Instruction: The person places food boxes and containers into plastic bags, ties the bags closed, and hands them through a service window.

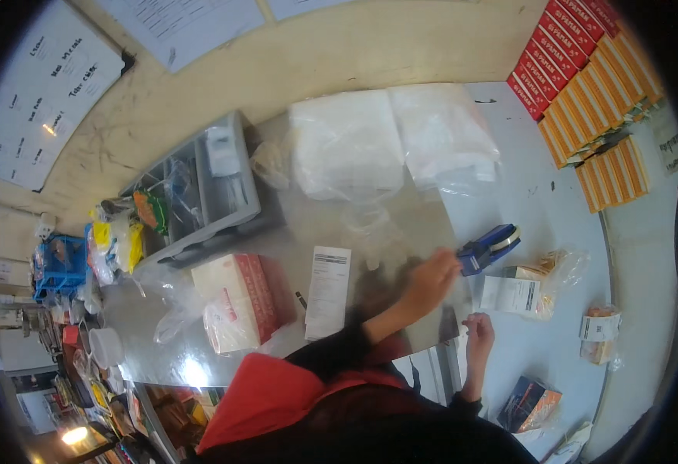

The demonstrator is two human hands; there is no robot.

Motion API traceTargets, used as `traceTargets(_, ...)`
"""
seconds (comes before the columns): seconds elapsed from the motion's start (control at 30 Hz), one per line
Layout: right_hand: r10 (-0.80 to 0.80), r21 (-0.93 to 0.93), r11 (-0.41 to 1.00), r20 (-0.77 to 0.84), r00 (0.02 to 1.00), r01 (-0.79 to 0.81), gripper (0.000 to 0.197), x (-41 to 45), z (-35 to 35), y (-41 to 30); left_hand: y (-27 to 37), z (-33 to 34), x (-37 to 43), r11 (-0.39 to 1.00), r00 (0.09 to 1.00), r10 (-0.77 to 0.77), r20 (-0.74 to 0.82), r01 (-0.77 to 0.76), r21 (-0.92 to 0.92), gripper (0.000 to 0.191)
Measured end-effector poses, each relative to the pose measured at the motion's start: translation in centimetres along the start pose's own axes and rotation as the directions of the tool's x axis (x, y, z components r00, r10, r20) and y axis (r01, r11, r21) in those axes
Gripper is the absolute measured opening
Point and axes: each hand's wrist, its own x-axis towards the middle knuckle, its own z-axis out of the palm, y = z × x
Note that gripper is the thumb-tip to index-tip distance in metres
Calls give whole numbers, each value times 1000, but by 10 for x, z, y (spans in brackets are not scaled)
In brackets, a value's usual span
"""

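My left hand reaches across the steel tabletop, its fingers at the near end of a blue tape dispenser with a clear roll; whether it grips anything is too blurred to tell. Lower right, my right hand is raised with bent fingers near the edge of the white surface, and I cannot make out anything in it. Just right of it lies a clear plastic-wrapped pack with a white printed slip. Left of my left forearm lies a long printed paper slip, with a dark pen beside it.
A red-and-white box stands left of the slip. Behind are a grey divided tray and stacks of clear plastic bags. Red boxes and orange boxes are piled back right. A wrapped pack and a dark box lie right.
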Motion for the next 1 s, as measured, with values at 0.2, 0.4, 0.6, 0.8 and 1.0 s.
traceTargets(0.2,16,-178,972,697,717,152,21,26,116,-128,-28,-173,-65,925,821,-7,-571,222,308,5)
traceTargets(0.4,-273,-380,614,720,638,692,29,50,210,-61,-91,-184,-87,514,862,-112,-495,476,714,10)
traceTargets(0.6,-241,-233,786,737,631,573,27,33,188,-64,-63,-170,-109,867,639,-491,-592,427,-257,17)
traceTargets(0.8,-466,114,759,782,413,641,16,6,148,-123,27,-185,-171,819,518,-568,-639,427,-382,12)
traceTargets(1.0,-552,313,658,819,156,685,13,-30,233,-167,52,-269,-184,916,264,-310,-913,341,-212,10)
